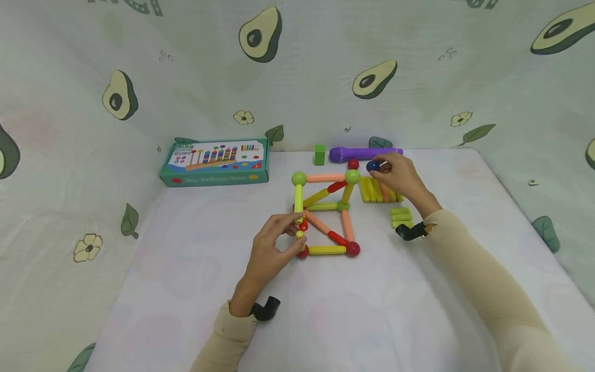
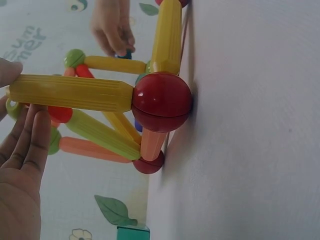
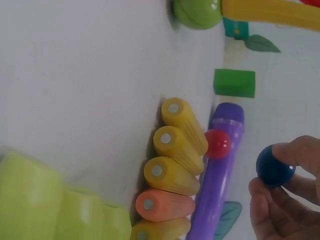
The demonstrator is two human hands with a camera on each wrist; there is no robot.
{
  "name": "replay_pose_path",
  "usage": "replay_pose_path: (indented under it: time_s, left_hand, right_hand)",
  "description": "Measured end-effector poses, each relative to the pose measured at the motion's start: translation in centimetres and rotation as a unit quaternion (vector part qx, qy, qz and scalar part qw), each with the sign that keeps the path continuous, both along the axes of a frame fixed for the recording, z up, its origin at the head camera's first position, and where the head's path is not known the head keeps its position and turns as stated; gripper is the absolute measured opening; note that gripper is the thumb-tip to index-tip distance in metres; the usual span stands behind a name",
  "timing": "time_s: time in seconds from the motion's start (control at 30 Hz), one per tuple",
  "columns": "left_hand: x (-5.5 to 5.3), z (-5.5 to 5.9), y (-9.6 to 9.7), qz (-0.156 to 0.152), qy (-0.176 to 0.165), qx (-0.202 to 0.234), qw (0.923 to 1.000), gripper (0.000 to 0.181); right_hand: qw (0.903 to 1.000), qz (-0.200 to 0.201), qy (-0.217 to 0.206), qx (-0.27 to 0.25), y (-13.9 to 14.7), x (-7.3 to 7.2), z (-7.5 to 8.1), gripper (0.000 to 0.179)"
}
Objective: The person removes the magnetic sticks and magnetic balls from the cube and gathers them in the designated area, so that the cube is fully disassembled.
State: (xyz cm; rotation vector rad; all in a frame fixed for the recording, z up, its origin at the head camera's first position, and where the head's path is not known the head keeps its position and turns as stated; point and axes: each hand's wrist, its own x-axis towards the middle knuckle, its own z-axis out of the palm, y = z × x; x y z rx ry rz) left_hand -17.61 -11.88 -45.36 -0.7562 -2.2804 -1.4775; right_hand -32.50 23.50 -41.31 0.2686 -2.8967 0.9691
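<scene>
My right hand (image 1: 402, 174) pinches a dark blue ball (image 3: 275, 166) between thumb and fingers, held up off the table near the purple tube. My left hand (image 1: 268, 252) holds the upper end of an upright yellow magnetic stick (image 2: 72, 92), thumb on one side and fingers on the other. That stick's lower end meets a red ball (image 2: 162, 101) on the table. It belongs to a frame of magnetic sticks and balls, with a yellow stick (image 1: 327, 250) along the front, another red ball (image 1: 353, 249) at the front right, and green balls (image 1: 353, 176) at the top corners.
Behind the frame lie a purple tube (image 1: 358, 154), a red ball (image 1: 353, 164) and a green block (image 1: 319, 155). Loose yellow sticks (image 1: 367, 190) with orange ones lie at the right, near short light-green sticks (image 1: 401, 213). A game box (image 1: 215, 163) sits at the back left.
</scene>
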Motion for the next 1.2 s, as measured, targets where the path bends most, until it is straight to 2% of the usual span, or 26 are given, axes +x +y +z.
replay_pose_path:
  time_s: [0.2, 0.3, 0.47, 0.73, 0.83, 0.93, 1.07, 1.2]
  left_hand:
    - [0.6, -0.3, 0.0, 0.007, -0.002, 0.003, 1.0000, 0.056]
    - [0.9, -0.5, -0.1, 0.011, -0.002, 0.002, 0.9999, 0.056]
    - [0.9, -0.8, 0.0, 0.003, 0.000, 0.007, 1.0000, 0.057]
    - [0.5, -1.0, 0.1, -0.007, 0.002, 0.015, 0.9999, 0.054]
    - [0.2, -0.9, 0.1, -0.007, 0.004, 0.006, 1.0000, 0.054]
    - [-0.1, -0.7, 0.0, -0.008, 0.007, 0.000, 0.9999, 0.054]
    - [-0.3, -0.5, -0.1, -0.009, 0.012, -0.003, 0.9999, 0.054]
    - [-0.4, -0.5, 0.0, -0.009, 0.015, -0.002, 0.9998, 0.054]
  right_hand:
    - [0.9992, 0.005, -0.021, 0.033, -0.6, -3.5, -0.8, 0.040]
    - [0.9977, -0.002, -0.054, 0.041, -1.0, -4.7, -1.4, 0.041]
    - [0.9947, -0.014, -0.091, 0.047, -1.0, -5.8, -2.3, 0.043]
    - [0.9947, -0.017, -0.080, 0.061, -0.9, -6.9, -3.1, 0.041]
    - [0.9944, -0.029, -0.088, 0.051, -0.9, -6.6, -2.4, 0.047]
    - [0.9970, -0.039, -0.065, 0.018, -0.8, -5.8, -1.0, 0.049]
    - [0.9984, -0.048, 0.019, -0.025, -1.0, -3.6, 0.9, 0.039]
    - [0.9888, -0.051, 0.130, -0.054, -2.1, 0.3, 1.8, 0.028]
